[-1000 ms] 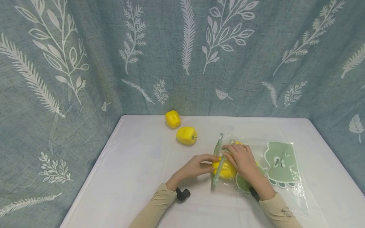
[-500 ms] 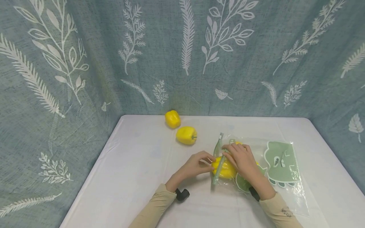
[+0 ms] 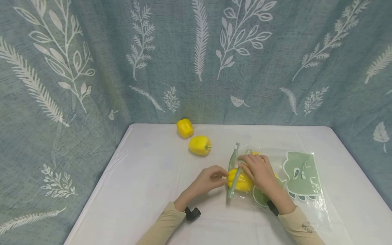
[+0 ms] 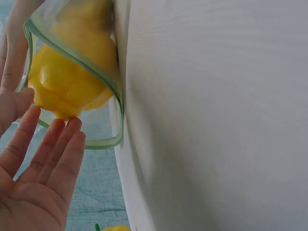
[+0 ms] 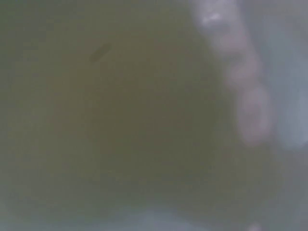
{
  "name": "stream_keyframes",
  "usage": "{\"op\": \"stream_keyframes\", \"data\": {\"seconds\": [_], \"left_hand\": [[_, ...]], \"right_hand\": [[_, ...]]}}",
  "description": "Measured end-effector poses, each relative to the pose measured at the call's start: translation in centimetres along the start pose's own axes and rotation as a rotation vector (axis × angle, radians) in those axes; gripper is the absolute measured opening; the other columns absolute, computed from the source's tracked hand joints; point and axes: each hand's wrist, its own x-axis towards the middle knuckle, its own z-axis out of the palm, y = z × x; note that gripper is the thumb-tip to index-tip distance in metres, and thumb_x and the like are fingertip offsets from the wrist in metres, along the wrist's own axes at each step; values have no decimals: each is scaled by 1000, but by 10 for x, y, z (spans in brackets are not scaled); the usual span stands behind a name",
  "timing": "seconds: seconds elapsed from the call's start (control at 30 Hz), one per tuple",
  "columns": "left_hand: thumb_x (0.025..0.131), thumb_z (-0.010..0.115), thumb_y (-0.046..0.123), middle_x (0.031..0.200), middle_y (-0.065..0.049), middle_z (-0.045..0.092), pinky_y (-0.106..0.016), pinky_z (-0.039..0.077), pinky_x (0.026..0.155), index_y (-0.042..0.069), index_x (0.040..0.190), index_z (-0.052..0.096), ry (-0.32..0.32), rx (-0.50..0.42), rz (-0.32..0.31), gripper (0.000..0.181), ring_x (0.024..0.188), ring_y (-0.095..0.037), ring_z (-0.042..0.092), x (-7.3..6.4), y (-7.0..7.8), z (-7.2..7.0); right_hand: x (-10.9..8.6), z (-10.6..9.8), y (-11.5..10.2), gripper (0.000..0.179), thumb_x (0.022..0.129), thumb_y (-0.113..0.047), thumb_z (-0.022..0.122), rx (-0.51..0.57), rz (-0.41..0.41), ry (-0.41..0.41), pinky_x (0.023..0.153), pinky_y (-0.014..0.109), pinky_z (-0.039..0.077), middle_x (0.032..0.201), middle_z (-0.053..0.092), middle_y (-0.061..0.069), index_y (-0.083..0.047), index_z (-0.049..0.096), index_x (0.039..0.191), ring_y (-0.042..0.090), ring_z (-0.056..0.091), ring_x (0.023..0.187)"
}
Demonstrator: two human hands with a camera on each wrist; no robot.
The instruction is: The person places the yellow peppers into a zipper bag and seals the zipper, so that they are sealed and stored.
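Note:
A clear zip bag (image 3: 301, 175) with green cartoon prints lies on the table, its green-edged mouth facing left. Just inside the mouth sits a yellow bell pepper (image 3: 244, 184), with more yellow showing deeper in the bag. My right hand (image 3: 260, 170) grips the mouth's upper edge, thumb and fingers at the green strip. At the pepper's outer end is my left hand (image 3: 211, 178), its fingers extended. In the left wrist view, fingertips (image 4: 73, 126) come right up to the pepper's tip, framed by the green rim (image 4: 103, 144). The right wrist view is a greenish blur.
Two more yellow bell peppers, one nearer (image 3: 199, 145) and one farther (image 3: 185, 128), lie toward the back of the white table (image 3: 147, 190). A blue-green curtain (image 3: 183, 61) with white leaf prints hangs behind and at the sides.
My left hand has drawn slightly back to the left from the pepper's end. The pepper stays in the bag's mouth, and my right hand keeps its place on the edge.

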Motion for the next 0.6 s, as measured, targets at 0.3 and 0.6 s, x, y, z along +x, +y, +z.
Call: {"op": "stream_keyframes", "data": {"seconds": [0.3, 0.6], "left_hand": [[87, 65, 18, 118, 1, 62, -26, 43, 100, 13, 115, 63, -54, -9, 43, 29, 115, -16, 55, -7, -2, -3], [89, 63, 19, 123, 2, 59, -25, 41, 101, 14, 119, 61, -102, -9, 36, 31, 118, -12, 52, -9, 0, -2]], "right_hand": [[0, 0, -1, 22, 91, -27, 57, 0, -8, 6, 88, 44, 37, 99, 63, -1, -18, 59, 111, 20, 58, 93], [0, 2, -1, 21, 91, -27, 58, -4, -24, 27, 88, 44, 37, 98, 63, -1, -18, 59, 111, 21, 58, 93]]}}
